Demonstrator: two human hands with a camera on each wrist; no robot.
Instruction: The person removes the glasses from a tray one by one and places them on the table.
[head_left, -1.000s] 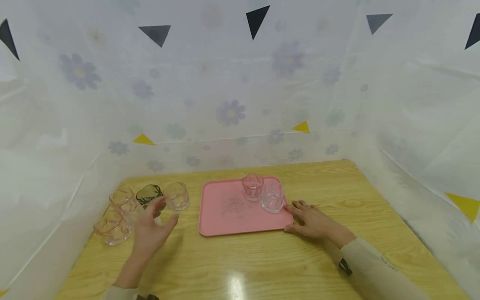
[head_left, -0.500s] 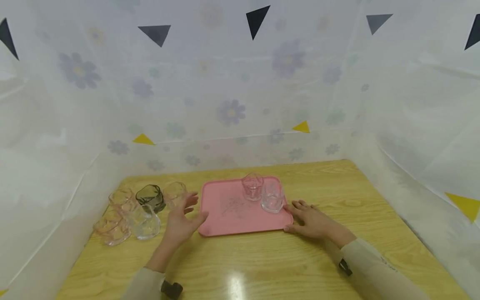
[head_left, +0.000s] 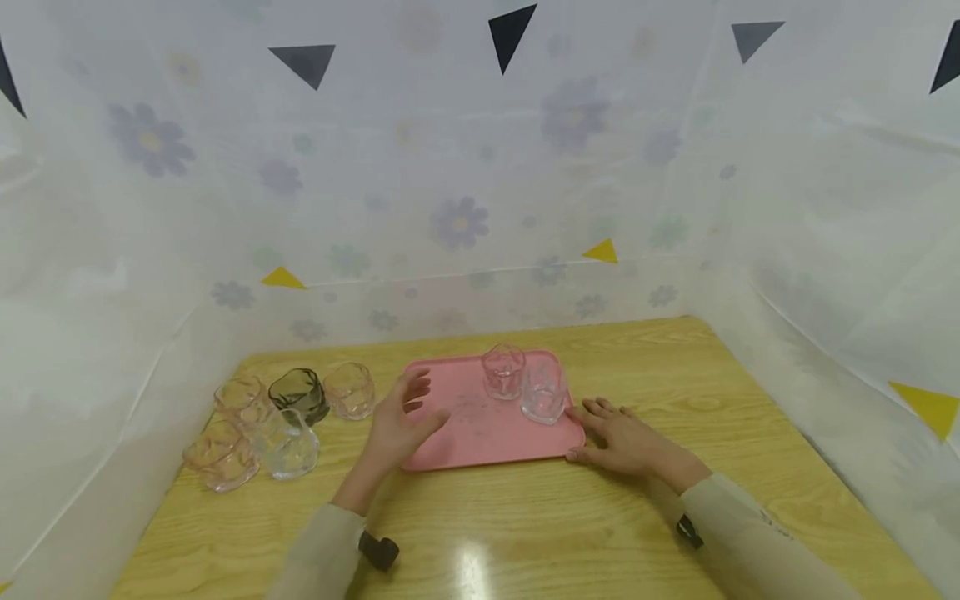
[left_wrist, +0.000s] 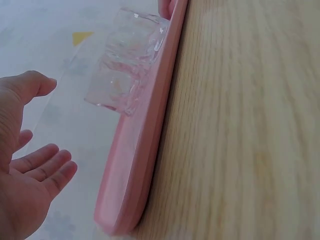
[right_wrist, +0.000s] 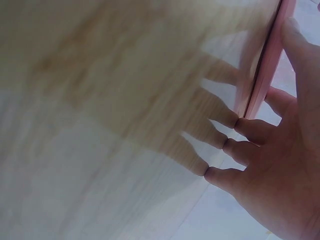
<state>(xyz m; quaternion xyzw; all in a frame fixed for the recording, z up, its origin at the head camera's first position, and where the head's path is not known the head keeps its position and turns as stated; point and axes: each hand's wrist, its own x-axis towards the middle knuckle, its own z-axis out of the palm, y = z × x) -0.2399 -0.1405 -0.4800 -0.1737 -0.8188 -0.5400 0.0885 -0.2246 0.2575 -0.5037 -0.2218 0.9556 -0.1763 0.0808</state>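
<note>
My left hand hovers with spread fingers by the left end of the pink tray. Nothing lies in its grasp; the left wrist view shows its palm apart from the tray's rim. At the tray's right side, my right hand rests beside the near corner. Its thumb and forefinger touch the rim, while other fingertips rest on the tabletop in the right wrist view. Toward the right of the tray stand a pink-tinted glass and a clear glass, close together.
Left of the tray stand several glasses on the wooden table: a dark grey-green glass, a clear glass, and amber-pink glasses, one nearest the tray. White flowered sheeting encloses the back and sides.
My left hand has moved right, away from the group of glasses to the tray's left end, still holding nothing. The right hand, the tray and the glasses stay put.
</note>
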